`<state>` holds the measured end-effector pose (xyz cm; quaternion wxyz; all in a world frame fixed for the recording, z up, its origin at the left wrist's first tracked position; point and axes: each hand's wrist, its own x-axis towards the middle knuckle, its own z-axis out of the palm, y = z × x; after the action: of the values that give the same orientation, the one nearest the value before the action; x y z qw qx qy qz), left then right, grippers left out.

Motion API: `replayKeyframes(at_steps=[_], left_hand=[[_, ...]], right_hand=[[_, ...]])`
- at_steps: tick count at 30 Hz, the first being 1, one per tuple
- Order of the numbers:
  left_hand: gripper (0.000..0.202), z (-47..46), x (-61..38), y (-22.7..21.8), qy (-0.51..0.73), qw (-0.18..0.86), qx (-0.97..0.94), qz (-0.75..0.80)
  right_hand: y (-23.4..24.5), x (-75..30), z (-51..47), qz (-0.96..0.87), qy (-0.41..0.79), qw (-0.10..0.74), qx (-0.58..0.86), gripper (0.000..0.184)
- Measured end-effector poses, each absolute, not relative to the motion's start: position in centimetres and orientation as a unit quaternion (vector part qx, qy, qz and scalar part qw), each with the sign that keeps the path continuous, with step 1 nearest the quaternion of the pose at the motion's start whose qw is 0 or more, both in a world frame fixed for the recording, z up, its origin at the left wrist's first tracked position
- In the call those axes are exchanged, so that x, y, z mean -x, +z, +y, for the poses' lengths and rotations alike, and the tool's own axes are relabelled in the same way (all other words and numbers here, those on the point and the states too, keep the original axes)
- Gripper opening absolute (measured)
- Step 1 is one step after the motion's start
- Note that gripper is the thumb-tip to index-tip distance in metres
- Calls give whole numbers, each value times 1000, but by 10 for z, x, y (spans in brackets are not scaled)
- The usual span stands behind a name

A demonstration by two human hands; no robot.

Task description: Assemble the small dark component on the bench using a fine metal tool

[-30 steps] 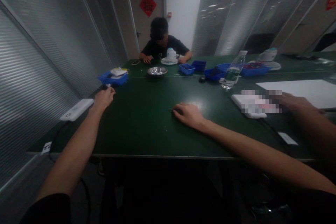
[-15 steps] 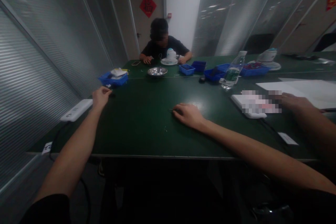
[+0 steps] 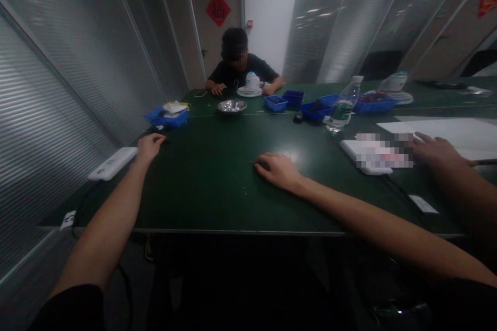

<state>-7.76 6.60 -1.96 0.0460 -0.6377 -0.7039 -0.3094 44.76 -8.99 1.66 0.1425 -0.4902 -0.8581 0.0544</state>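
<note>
My left hand [image 3: 150, 147] is low over the left part of the green table [image 3: 209, 176], thumb and fingers pinched together. What they hold, if anything, is too small to make out. Just beyond it stands a blue tray [image 3: 166, 119] with white and yellow packaging in it. My right hand [image 3: 277, 170] rests on the tabletop near the middle, fingers curled closed. A thin, wire-like piece [image 3: 251, 162] sticks out to the left of its fingertips. Tiny pale bits [image 3: 244, 191] lie on the table below that hand.
White power banks or boxes with cords lie at left [image 3: 113, 163] and right [image 3: 365, 157]. A metal bowl [image 3: 232, 107], blue bins [image 3: 275, 103] and a water bottle [image 3: 344, 108] stand farther back. Another person [image 3: 243, 67] sits opposite; a co-worker's hand [image 3: 438, 150] is at right.
My left hand has lowered slightly, its fingers still pinched. My right hand stays in place. The co-worker's hand at right has shifted a little.
</note>
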Motion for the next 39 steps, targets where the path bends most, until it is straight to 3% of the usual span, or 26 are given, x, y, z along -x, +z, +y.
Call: replayKeyframes(at_steps=[5, 15, 39], left_hand=[[26, 61, 74, -17, -340, 76, 624, -699], [27, 62, 77, -21, -306, 39, 616, -725], [20, 58, 77, -19, -392, -11, 587, -708]], right_hand=[[17, -447, -91, -857, 62, 145, 491, 33], [20, -446, -92, -856, 66, 142, 492, 35], [16, -447, -90, -857, 60, 141, 492, 33]])
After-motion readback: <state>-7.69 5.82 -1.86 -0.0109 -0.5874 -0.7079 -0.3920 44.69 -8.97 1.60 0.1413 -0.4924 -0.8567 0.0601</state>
